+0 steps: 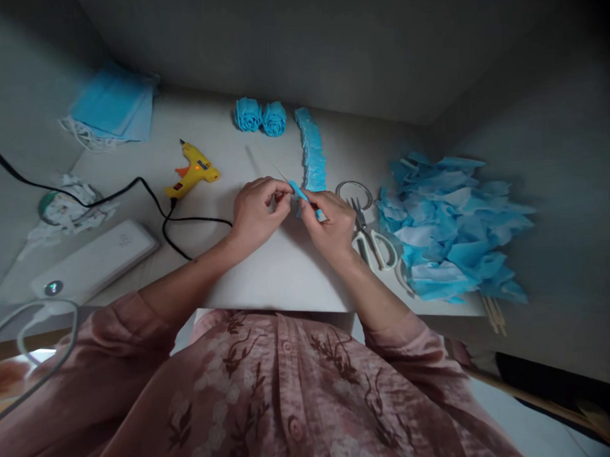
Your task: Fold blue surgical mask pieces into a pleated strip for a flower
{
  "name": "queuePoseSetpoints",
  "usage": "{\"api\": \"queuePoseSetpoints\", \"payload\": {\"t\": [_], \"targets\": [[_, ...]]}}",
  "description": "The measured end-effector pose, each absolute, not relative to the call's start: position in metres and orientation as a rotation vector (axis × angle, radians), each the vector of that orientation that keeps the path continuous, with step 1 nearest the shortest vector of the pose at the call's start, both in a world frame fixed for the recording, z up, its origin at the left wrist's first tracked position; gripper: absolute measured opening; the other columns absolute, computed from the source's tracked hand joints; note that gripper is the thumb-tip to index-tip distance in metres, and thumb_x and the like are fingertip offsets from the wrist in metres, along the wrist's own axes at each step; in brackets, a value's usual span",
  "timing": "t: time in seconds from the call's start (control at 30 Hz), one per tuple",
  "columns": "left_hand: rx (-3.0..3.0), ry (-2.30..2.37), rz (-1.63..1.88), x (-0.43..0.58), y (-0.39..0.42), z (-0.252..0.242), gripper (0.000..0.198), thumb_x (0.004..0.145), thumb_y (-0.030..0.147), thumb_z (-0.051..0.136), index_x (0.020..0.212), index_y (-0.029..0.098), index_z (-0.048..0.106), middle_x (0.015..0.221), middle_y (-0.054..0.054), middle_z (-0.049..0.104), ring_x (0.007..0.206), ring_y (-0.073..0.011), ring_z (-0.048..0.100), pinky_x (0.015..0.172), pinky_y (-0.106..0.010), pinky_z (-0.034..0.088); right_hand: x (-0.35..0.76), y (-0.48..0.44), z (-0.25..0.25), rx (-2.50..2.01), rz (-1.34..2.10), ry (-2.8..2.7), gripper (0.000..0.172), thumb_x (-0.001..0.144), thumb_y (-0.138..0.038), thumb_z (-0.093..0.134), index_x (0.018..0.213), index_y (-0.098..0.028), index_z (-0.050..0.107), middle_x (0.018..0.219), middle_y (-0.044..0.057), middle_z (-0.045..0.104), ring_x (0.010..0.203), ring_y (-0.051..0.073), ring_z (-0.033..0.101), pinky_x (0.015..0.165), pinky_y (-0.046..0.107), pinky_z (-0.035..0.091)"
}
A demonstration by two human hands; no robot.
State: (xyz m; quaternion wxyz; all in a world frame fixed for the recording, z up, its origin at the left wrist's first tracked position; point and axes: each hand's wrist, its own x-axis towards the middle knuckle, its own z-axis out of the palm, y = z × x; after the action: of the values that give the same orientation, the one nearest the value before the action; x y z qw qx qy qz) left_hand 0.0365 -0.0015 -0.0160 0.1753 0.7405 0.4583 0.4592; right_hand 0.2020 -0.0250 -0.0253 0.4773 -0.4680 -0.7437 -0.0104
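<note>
Between my hands is a small blue strip (297, 190), wrapped about a thin stick (279, 171) whose tip points up and to the left. My left hand (259, 213) is closed, with thumb and fingertips pinched at the strip's left side. From the right, my right hand (333, 224) pinches the strip's lower end. Just beyond the hands lies a long ruffled blue strip (312, 148); its near end is partly hidden by my right hand. Two rolled blue flowers (248, 115) stand side by side at the back of the table.
Scissors (368, 236) and a wire coil (356, 192) lie right of my hands, beside a heap of blue fabric pieces (449, 223). On the left are a yellow glue gun (193, 171) with black cord, blue face masks (113, 105), white scraps (76, 203) and a white device (100, 259).
</note>
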Motion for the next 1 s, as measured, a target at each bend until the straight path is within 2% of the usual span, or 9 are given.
{"api": "queuePoseSetpoints", "payload": {"t": [0.2, 0.47, 0.6, 0.7, 0.77, 0.87, 0.93, 1.0], "targets": [[2.090, 1.272, 1.325, 0.036, -0.002, -0.016, 0.005, 0.083, 0.021, 0.066, 0.085, 0.020, 0.071, 0.071, 0.001, 0.065, 0.067, -0.0133, 0.055, 0.066, -0.028, 0.043, 0.202, -0.026, -0.024, -1.105, -0.011, -1.811, 0.020, 0.097, -0.021, 0.057, 0.100, -0.019, 0.076, 0.084, 0.006, 0.078, 0.080, 0.017, 0.073, 0.074, 0.031, 0.054], [2.049, 1.244, 1.338, 0.037, -0.001, -0.018, 0.007, 0.084, 0.016, 0.064, 0.085, 0.020, 0.070, 0.074, 0.002, 0.068, 0.066, -0.0118, 0.056, 0.065, -0.026, 0.042, 0.201, -0.026, -0.023, -1.158, 0.030, -1.786, 0.020, 0.096, -0.024, 0.058, 0.099, -0.022, 0.077, 0.084, 0.003, 0.079, 0.078, 0.016, 0.072, 0.075, 0.031, 0.055], [2.017, 1.207, 1.348, 0.037, 0.000, -0.018, 0.013, 0.085, 0.012, 0.061, 0.087, 0.021, 0.069, 0.078, 0.001, 0.070, 0.068, -0.0117, 0.058, 0.064, -0.026, 0.043, 0.200, -0.028, -0.020, -1.187, 0.204, -1.684, 0.018, 0.094, -0.026, 0.060, 0.095, -0.022, 0.077, 0.081, 0.001, 0.077, 0.072, 0.014, 0.069, 0.072, 0.030, 0.054], [2.021, 1.212, 1.399, 0.034, 0.002, -0.015, 0.012, 0.087, 0.014, 0.059, 0.086, 0.022, 0.067, 0.077, 0.002, 0.069, 0.067, -0.0123, 0.057, 0.064, -0.028, 0.044, 0.201, -0.025, -0.021, -1.213, 0.463, -1.489, 0.018, 0.093, -0.034, 0.063, 0.090, -0.022, 0.076, 0.074, -0.001, 0.073, 0.065, 0.012, 0.064, 0.065, 0.027, 0.051], [2.068, 1.218, 1.507, 0.030, 0.005, -0.012, 0.009, 0.088, 0.016, 0.060, 0.085, 0.023, 0.066, 0.079, 0.002, 0.069, 0.072, -0.0138, 0.059, 0.070, -0.030, 0.047, 0.203, -0.022, -0.022, -1.202, 0.624, -1.368, 0.024, 0.092, -0.043, 0.065, 0.085, -0.022, 0.074, 0.073, -0.002, 0.072, 0.063, 0.012, 0.064, 0.063, 0.026, 0.051], [2.179, 1.227, 1.586, 0.024, 0.009, -0.007, 0.007, 0.088, 0.022, 0.063, 0.093, 0.023, 0.067, 0.097, -0.001, 0.074, 0.096, -0.0186, 0.065, 0.089, -0.035, 0.048, 0.204, -0.017, -0.023, -1.158, 0.785, -1.279, 0.032, 0.087, -0.053, 0.069, 0.079, -0.022, 0.072, 0.074, -0.001, 0.073, 0.065, 0.012, 0.065, 0.065, 0.026, 0.053], [2.224, 1.261, 1.453, 0.021, 0.011, -0.005, 0.018, 0.090, 0.026, 0.061, 0.106, 0.022, 0.067, 0.109, -0.003, 0.074, 0.108, -0.0212, 0.065, 0.098, -0.038, 0.046, 0.204, -0.016, -0.022, -1.131, 0.847, -1.266, 0.035, 0.083, -0.057, 0.072, 0.078, -0.022, 0.072, 0.074, -0.001, 0.073, 0.065, 0.012, 0.065, 0.065, 0.026, 0.054], [2.243, 1.286, 1.273, 0.019, 0.011, -0.003, 0.024, 0.093, 0.029, 0.059, 0.114, 0.022, 0.067, 0.111, -0.004, 0.075, 0.109, -0.0216, 0.066, 0.100, -0.038, 0.044, 0.203, -0.016, -0.021, -1.117, 0.868, -1.283, 0.038, 0.080, -0.059, 0.074, 0.079, -0.022, 0.073, 0.074, 0.000, 0.074, 0.065, 0.013, 0.066, 0.066, 0.027, 0.055]]}}
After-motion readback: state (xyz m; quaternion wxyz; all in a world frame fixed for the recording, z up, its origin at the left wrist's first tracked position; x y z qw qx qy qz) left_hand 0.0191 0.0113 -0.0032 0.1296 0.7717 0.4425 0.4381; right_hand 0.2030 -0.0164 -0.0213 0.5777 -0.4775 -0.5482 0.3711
